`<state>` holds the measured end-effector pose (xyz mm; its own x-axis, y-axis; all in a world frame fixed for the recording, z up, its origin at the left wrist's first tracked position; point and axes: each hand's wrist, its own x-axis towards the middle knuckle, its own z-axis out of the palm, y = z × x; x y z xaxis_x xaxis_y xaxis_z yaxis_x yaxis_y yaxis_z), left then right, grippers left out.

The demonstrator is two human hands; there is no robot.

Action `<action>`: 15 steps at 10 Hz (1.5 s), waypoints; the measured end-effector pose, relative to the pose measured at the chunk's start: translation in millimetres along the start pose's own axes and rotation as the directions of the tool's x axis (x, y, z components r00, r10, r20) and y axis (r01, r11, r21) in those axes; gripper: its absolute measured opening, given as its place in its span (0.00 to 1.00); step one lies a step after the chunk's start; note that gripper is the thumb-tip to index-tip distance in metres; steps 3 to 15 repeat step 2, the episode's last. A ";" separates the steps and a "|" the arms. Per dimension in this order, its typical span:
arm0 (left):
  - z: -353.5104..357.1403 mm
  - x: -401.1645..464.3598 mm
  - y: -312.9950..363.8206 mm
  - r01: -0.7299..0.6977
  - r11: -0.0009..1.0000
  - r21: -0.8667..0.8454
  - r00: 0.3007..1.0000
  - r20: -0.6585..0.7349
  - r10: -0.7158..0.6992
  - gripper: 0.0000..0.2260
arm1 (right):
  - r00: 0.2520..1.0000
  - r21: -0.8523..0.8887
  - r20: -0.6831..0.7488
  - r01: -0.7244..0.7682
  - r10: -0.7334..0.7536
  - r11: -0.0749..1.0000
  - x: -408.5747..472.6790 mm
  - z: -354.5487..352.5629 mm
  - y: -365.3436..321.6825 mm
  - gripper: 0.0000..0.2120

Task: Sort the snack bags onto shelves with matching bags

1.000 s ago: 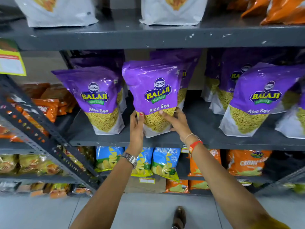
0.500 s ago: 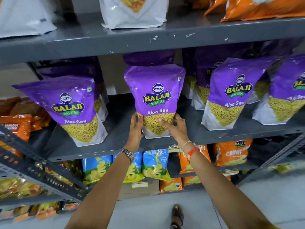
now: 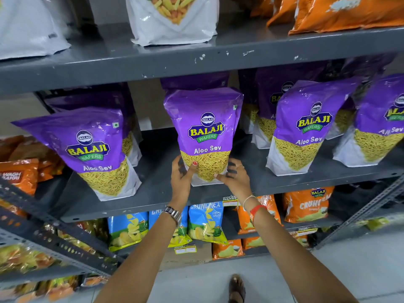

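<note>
Grey shelf point(image 3: 251, 189): left hand point(image 3: 182, 178), right hand point(image 3: 236, 179) reach up, fingers clasping upright purple bag point(image 3: 205, 136) base.

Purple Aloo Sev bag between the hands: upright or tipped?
Upright. The purple Aloo Sev bag stands on its white base on the grey metal shelf, label level, left hand and right hand gripping its bottom corners.

Left hand point(image 3: 181, 179), right hand point(image 3: 235, 179) clasp upright purple Aloo Sev bag point(image 3: 205, 132) on grey shelf point(image 3: 157, 193).

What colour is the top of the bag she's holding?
Purple, seen clearly in the head view on the Aloo Sev bag.
</note>
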<state>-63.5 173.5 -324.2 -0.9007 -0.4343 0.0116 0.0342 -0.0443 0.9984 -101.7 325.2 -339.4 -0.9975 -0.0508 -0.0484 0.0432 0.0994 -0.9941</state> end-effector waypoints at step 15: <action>4.0 -10.6 6.2 0.037 0.999 -0.011 0.997 -0.072 -0.037 0.30 | 0.998 0.114 -0.051 -0.018 0.024 0.993 -9.6 -6.2 1.6 0.35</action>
